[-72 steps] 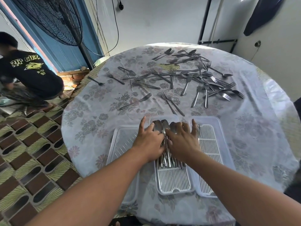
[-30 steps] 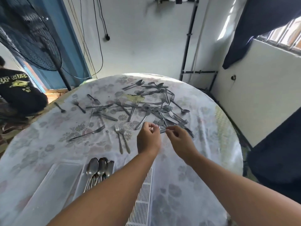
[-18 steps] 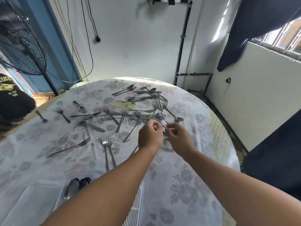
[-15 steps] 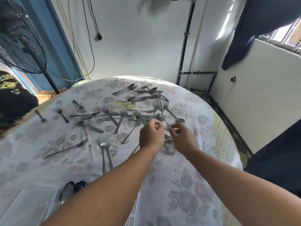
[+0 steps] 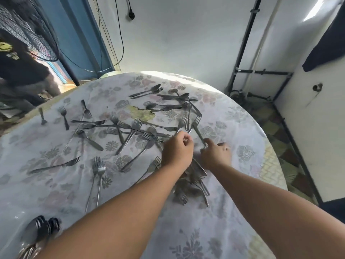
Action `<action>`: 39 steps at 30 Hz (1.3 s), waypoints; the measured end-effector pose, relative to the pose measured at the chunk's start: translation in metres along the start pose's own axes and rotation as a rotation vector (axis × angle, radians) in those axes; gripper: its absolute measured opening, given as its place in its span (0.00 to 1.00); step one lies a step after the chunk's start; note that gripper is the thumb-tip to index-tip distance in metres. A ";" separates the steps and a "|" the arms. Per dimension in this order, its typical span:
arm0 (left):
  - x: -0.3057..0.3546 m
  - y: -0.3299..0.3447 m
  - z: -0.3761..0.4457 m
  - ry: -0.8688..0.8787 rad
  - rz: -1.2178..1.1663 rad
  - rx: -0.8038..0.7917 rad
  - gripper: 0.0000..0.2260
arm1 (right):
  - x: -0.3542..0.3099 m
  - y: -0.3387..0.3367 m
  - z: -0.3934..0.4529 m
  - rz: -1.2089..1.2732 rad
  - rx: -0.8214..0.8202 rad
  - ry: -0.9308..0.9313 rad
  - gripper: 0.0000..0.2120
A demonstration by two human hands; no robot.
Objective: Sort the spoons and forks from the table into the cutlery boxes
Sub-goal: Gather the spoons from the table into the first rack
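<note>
Many steel forks (image 5: 130, 135) lie scattered over the round table (image 5: 242, 131), and a few spoons (image 5: 153, 89) lie at its far side. Both my hands reach into the right part of the scatter. My left hand (image 5: 177, 152) is curled and pinches the thin handle of a fork (image 5: 182, 122). My right hand (image 5: 216, 154) pinches the handle end of another fork (image 5: 197, 122), whose tines point away from me. A heap of forks (image 5: 192, 182) lies under and between my wrists. Sorted spoons (image 5: 37, 228) show at the bottom left; the box around them is barely visible.
A flowered cloth under clear plastic covers the table. A standing fan (image 5: 28, 34) and a crouching person in a black shirt (image 5: 16, 68) are at the far left. A black pipe frame (image 5: 242, 53) stands against the wall at the right.
My hands left the spoons in the box and reached forward to the fork scatter. Over the last half second they shifted slightly right, each taking a fork handle.
</note>
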State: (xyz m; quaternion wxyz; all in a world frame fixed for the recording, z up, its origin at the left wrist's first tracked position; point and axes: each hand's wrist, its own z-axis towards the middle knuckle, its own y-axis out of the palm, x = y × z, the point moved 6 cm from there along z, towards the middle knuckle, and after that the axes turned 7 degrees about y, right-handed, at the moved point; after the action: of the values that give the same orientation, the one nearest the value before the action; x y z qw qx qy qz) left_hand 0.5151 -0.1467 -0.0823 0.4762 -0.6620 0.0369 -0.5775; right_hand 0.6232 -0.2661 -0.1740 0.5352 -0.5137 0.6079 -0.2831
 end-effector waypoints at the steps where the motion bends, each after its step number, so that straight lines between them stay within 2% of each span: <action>1: -0.002 0.003 0.004 -0.001 0.004 -0.011 0.06 | -0.001 0.002 0.001 0.009 -0.017 0.019 0.25; 4: -0.014 0.013 0.019 0.014 0.029 -0.046 0.05 | -0.003 -0.002 -0.002 0.174 -0.023 0.054 0.27; 6: -0.019 0.018 0.027 0.062 0.081 -0.053 0.06 | -0.006 -0.007 -0.003 0.385 0.003 0.032 0.27; 9: -0.017 0.027 0.036 0.188 0.266 -0.123 0.14 | -0.009 -0.021 -0.001 0.692 0.126 0.000 0.20; 13: -0.008 0.041 0.054 0.336 0.485 -0.144 0.22 | -0.022 -0.055 0.008 0.865 0.217 -0.131 0.17; 16: -0.006 0.045 0.068 0.363 0.595 -0.044 0.23 | -0.035 -0.073 0.025 0.814 0.120 -0.262 0.19; 19: -0.007 0.052 0.089 0.361 0.628 -0.019 0.13 | -0.043 -0.076 0.056 0.752 0.043 -0.335 0.19; 22: -0.018 0.057 0.109 0.125 0.376 -0.045 0.02 | -0.048 -0.072 0.085 0.750 0.000 -0.329 0.16; 25: -0.036 0.060 0.130 -0.188 0.200 0.060 0.06 | -0.052 -0.064 0.123 0.582 0.013 -0.341 0.16; 27: -0.045 0.067 0.147 -0.318 0.107 0.111 0.08 | -0.061 -0.054 0.156 0.439 0.012 -0.374 0.15; 29: -0.049 0.066 0.158 -0.325 0.079 0.145 0.10 | -0.069 -0.046 0.176 0.345 -0.021 -0.365 0.18; 32: -0.060 0.061 0.178 -0.311 0.179 0.198 0.13 | -0.085 -0.033 0.201 0.130 -0.084 -0.362 0.24; 35: -0.074 0.047 0.198 -0.319 0.285 0.240 0.12 | -0.091 -0.025 0.212 0.003 -0.068 -0.355 0.16; 39: -0.087 0.034 0.223 -0.300 0.365 0.243 0.11 | -0.091 -0.026 0.206 0.079 -0.053 -0.363 0.14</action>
State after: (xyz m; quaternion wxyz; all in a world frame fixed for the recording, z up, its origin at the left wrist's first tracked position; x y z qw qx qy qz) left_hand 0.6817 0.0181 -0.1411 0.6488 -0.6605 0.0152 -0.3777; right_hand 0.8161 -0.1469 -0.1732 0.6330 -0.5460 0.5284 -0.1482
